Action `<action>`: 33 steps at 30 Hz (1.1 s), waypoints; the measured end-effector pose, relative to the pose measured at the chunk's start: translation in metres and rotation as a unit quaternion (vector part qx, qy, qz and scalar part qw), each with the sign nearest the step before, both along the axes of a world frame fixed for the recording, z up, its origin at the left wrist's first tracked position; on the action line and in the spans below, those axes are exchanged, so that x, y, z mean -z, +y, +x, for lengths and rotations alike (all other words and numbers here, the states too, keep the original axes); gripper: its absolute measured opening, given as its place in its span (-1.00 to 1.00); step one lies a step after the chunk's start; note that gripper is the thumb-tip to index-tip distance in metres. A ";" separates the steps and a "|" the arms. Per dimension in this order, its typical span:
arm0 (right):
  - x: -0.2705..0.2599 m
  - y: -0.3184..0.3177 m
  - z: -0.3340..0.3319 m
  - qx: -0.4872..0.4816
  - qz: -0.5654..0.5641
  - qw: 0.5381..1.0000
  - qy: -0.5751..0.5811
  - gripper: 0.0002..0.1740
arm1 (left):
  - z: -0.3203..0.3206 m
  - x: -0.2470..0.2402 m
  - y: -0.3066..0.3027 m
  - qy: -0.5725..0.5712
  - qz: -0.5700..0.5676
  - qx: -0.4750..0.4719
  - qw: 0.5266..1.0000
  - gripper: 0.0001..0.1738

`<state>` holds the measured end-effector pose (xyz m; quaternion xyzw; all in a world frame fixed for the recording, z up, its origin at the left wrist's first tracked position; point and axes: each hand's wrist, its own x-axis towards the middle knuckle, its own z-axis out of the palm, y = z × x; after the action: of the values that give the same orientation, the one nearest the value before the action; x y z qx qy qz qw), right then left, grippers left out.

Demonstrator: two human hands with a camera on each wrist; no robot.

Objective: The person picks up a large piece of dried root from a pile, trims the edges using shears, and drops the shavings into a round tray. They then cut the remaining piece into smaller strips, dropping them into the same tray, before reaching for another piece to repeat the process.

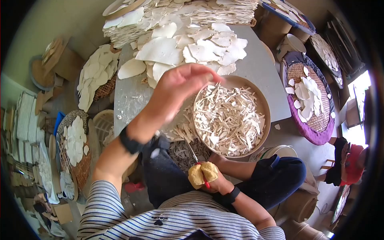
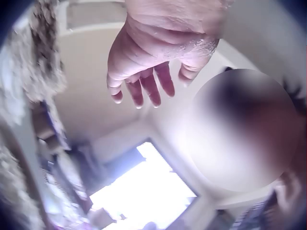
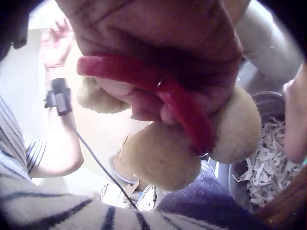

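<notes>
My left hand point(image 1: 174, 92) is raised over the table, its fingers at the near rim of a round tray point(image 1: 266, 116) in the head view. The left wrist view shows this hand point(image 2: 163, 43) holding nothing, its fingers loosely extended. Low in my lap, my right hand point(image 1: 219, 183) grips red-handled scissors point(image 3: 184, 112), whose metal blade point(image 1: 191, 151) points up and left. Yellow, sponge-like covers point(image 3: 160, 155) sit over that hand's fingers. Cut white strips point(image 1: 230, 120) fill the tray.
Flat white pieces point(image 1: 160, 51) lie heaped on the grey table point(image 1: 260, 60), with a tall stack point(image 1: 224, 14) behind. Below the table edge, a tub holds grey-white shreds point(image 3: 271, 163). Purple-rimmed point(image 1: 320, 138) and woven trays point(image 1: 82, 168) stand at the sides; a person in red point(image 1: 354, 164) is at right.
</notes>
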<state>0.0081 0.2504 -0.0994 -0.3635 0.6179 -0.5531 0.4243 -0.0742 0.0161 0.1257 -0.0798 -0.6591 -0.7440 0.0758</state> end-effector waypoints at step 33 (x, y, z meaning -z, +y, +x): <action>-0.011 -0.003 -0.003 0.047 -0.058 0.935 -0.348 -0.55 | 0.093 0.108 -0.009 -0.275 0.060 -0.124 0.951 -0.46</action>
<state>0.0055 0.2475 -0.0882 -0.1426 0.4150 -0.6994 0.5642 0.0190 0.0073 0.0175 0.2149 -0.6129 -0.7603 -0.0123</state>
